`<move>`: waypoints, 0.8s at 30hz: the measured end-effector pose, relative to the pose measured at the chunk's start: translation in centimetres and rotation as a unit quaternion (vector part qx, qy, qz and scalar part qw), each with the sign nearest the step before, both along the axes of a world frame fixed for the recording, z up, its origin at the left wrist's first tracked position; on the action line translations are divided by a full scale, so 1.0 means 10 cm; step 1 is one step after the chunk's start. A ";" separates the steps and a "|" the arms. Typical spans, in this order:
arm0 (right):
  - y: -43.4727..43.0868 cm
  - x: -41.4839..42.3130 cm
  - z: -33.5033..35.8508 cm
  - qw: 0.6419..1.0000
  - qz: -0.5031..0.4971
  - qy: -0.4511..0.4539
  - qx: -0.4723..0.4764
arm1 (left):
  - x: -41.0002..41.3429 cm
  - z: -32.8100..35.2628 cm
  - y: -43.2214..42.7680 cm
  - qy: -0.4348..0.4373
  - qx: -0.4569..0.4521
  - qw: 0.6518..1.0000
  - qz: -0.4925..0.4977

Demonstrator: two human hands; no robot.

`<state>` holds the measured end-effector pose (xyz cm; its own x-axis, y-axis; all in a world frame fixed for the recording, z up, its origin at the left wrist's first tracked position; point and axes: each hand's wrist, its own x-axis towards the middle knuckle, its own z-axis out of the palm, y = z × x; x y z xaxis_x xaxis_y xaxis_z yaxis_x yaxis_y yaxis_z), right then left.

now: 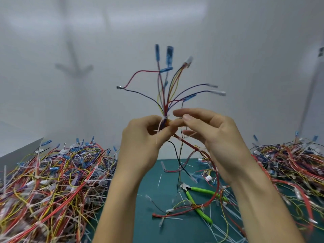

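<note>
I hold a wire harness (168, 95) upright in front of me, its coloured wires fanning upward and ending in blue sleeves and white connectors. My left hand (142, 137) grips the bundle just below a white cable tie (164, 118), whose loose tail hangs down past my fingers. My right hand (210, 135) pinches at the bundle beside the tie with thumb and forefinger, the other fingers loosely spread. The harness's lower red-wrapped part trails down to the green mat (154, 183).
Green-handled cutters (198, 197) lie on the mat below my hands, among loose cable ties and clippings. A big heap of harnesses (50, 179) fills the left, another heap (291, 163) the right. A white wall stands behind.
</note>
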<state>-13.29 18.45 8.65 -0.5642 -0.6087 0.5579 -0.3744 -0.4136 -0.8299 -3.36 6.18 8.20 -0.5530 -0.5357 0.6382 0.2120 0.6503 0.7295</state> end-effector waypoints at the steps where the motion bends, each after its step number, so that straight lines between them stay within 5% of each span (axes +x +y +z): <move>1: 0.02 -0.01 0.01 1.000 -0.002 0.013 0.006 | 0.01 0.00 -0.02 0.007 0.021 1.000 -0.004; 9: 0.11 -0.12 0.02 0.997 -0.052 -0.056 -0.023 | 0.06 0.01 -0.08 0.065 0.153 0.986 -0.026; 14: 0.05 -0.11 -0.03 0.993 -0.036 0.041 0.106 | 0.09 0.04 -0.08 0.099 0.201 0.973 -0.052; 24: -0.09 -0.03 -0.07 0.990 -0.032 0.116 0.073 | 0.10 0.07 0.00 0.088 0.190 0.975 -0.078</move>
